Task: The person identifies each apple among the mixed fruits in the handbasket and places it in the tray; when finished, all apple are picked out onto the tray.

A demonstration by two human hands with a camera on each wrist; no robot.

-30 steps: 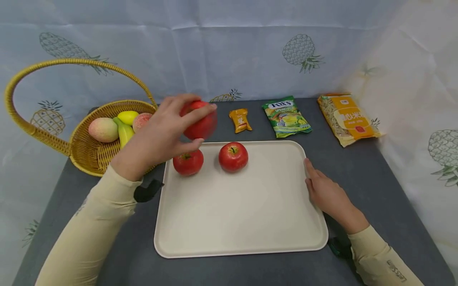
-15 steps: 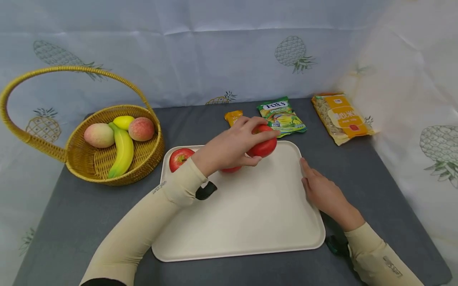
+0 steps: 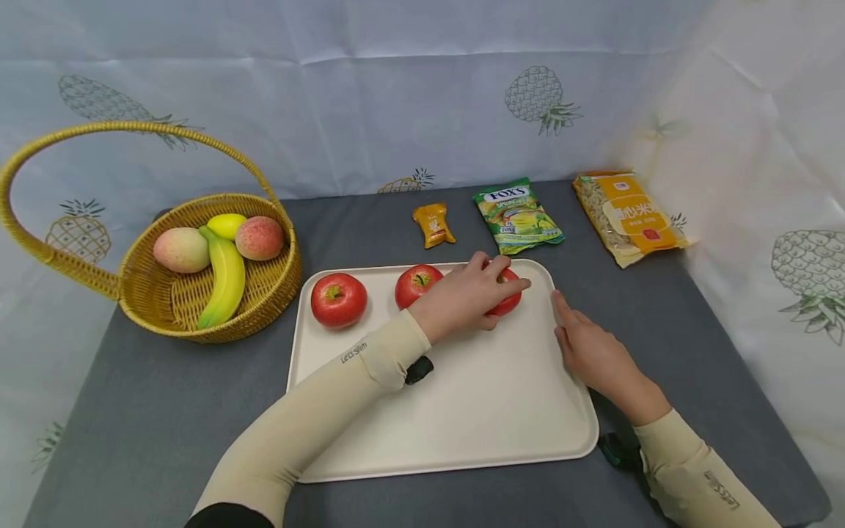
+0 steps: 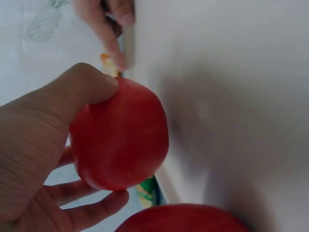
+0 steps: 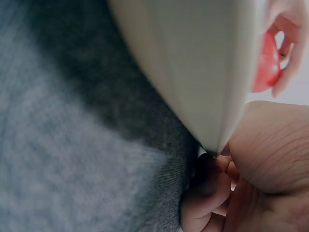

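Note:
My left hand [image 3: 467, 299] grips a red apple [image 4: 123, 137] low over the back right part of the cream tray [image 3: 449, 418]. In the left wrist view the thumb and fingers wrap its sides. Two more red apples sit along the tray's back edge: one at the back left [image 3: 339, 301], the other in the middle [image 3: 417, 283], partly covered by my left hand. My right hand [image 3: 597, 359] holds the tray's right rim; the right wrist view shows curled fingers [image 5: 205, 203] under that edge.
A yellow wicker basket [image 3: 273, 297] with a banana, a lemon and two peaches stands at the left. Behind the tray lie a small orange packet [image 3: 433, 224], a green Fox's candy bag [image 3: 518, 216] and an orange-labelled food bag [image 3: 630, 216]. A patterned cloth [image 3: 396, 103] hangs behind the table.
My left hand has carried its apple rightward from beside the basket, past the other two apples, and lowered it toward the tray's back right. My right hand keeps its hold on the rim.

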